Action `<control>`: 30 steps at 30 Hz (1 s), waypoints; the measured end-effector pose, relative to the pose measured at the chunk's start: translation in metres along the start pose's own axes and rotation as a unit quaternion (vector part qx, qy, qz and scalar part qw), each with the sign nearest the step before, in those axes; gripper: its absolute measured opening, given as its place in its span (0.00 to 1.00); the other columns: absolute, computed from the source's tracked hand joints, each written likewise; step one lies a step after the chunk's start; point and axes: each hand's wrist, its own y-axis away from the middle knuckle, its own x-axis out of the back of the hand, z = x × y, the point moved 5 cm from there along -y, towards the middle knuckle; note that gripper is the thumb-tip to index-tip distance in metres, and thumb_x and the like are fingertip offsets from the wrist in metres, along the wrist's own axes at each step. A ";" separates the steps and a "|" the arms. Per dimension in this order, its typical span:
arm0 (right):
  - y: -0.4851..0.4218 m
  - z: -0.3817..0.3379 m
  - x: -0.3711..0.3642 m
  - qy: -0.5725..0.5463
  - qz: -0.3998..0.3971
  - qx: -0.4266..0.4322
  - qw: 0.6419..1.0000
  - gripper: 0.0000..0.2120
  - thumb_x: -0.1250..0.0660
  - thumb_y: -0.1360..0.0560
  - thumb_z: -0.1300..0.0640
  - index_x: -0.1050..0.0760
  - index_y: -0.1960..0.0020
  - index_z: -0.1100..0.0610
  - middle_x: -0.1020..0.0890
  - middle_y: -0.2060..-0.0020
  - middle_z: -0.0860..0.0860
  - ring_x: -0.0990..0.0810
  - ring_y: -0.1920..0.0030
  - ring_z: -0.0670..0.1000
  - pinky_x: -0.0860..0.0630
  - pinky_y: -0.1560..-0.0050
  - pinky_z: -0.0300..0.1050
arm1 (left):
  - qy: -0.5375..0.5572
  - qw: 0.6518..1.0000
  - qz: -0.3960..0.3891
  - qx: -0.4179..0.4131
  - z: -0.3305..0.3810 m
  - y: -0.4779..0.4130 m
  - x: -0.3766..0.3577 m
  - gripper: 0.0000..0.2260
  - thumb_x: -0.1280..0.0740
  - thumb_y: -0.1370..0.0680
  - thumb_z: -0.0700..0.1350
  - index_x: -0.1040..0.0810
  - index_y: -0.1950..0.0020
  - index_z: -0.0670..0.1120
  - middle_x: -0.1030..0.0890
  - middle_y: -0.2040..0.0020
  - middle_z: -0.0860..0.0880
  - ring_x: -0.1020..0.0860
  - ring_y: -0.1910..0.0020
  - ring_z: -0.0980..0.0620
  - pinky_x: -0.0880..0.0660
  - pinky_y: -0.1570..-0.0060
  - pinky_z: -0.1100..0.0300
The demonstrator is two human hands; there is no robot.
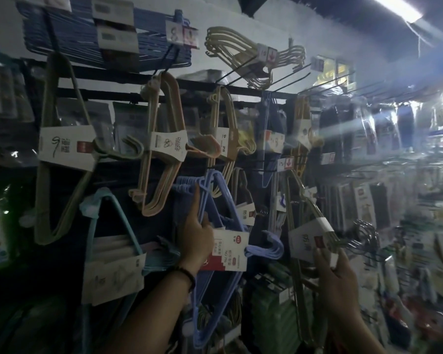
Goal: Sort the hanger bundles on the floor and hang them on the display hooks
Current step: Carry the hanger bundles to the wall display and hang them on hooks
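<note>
My left hand (196,235) grips a lavender-blue hanger bundle (215,200) with a white and red label, held up against the display wall near a black hook. My right hand (335,264) holds a bundle of metal wire hangers (304,208) by its white paper label, lower right of the blue bundle. Its chrome hook ends stick out to the right. The floor and any bundles on it are out of view.
The wall rack carries several hung bundles: olive (59,154), peach (159,154), beige (228,139), teal (113,251), dark blue at the top (70,37). Bare black display hooks (243,70) jut out at upper centre. Packaged goods fill the shelves to the right.
</note>
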 end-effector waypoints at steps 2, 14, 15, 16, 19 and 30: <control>0.002 -0.004 0.002 0.003 -0.003 0.003 1.000 0.05 0.31 0.17 0.49 0.21 0.42 0.40 0.14 0.48 0.53 0.13 0.51 0.62 0.15 0.53 0.67 | -0.015 1.000 0.017 -0.005 0.000 -0.005 0.000 0.38 0.41 0.15 0.35 0.49 0.17 0.70 0.20 0.45 0.49 0.21 0.64 0.41 0.31 0.70 0.63; 0.019 -0.011 0.003 -0.007 -0.077 -0.030 0.997 0.12 0.35 0.16 0.52 0.25 0.35 0.53 0.14 0.47 0.57 0.12 0.54 0.57 0.14 0.61 0.48 | -0.170 0.980 0.084 0.064 -0.051 -0.017 -0.002 0.34 0.35 0.16 0.46 0.49 0.16 0.64 0.33 0.27 0.37 0.32 0.30 0.32 0.36 0.32 0.33; 0.024 -0.011 0.006 -0.007 -0.079 -0.035 0.996 0.11 0.35 0.16 0.53 0.24 0.35 0.54 0.14 0.48 0.57 0.12 0.55 0.56 0.14 0.61 0.49 | -0.161 0.982 0.082 0.058 -0.055 -0.018 -0.002 0.34 0.34 0.16 0.48 0.48 0.16 0.63 0.32 0.27 0.37 0.32 0.30 0.31 0.36 0.32 0.33; 0.029 -0.009 0.010 -0.007 -0.078 -0.040 0.996 0.10 0.35 0.16 0.54 0.24 0.36 0.54 0.13 0.49 0.56 0.12 0.57 0.55 0.14 0.60 0.50 | -0.157 0.983 0.081 0.053 -0.058 -0.017 -0.001 0.34 0.33 0.17 0.49 0.46 0.16 0.61 0.32 0.27 0.36 0.32 0.30 0.31 0.35 0.32 0.32; 0.042 -0.005 0.028 0.003 -0.075 -0.048 0.996 0.09 0.37 0.15 0.55 0.24 0.38 0.58 0.14 0.52 0.54 0.13 0.56 0.56 0.14 0.60 0.48 | -0.177 0.974 0.136 0.033 -0.047 0.004 0.008 0.36 0.29 0.21 0.53 0.41 0.17 0.50 0.33 0.26 0.36 0.33 0.30 0.30 0.35 0.33 0.33; 0.110 0.022 0.157 0.036 -0.079 -0.145 0.986 0.16 0.38 0.14 0.51 0.27 0.37 0.64 0.18 0.55 0.54 0.18 0.59 0.50 0.17 0.58 0.52 | 0.218 0.906 -0.302 0.203 0.010 0.201 -0.190 0.25 0.35 0.21 0.65 0.29 0.29 0.54 0.20 0.38 0.49 0.17 0.43 0.45 0.17 0.42 0.41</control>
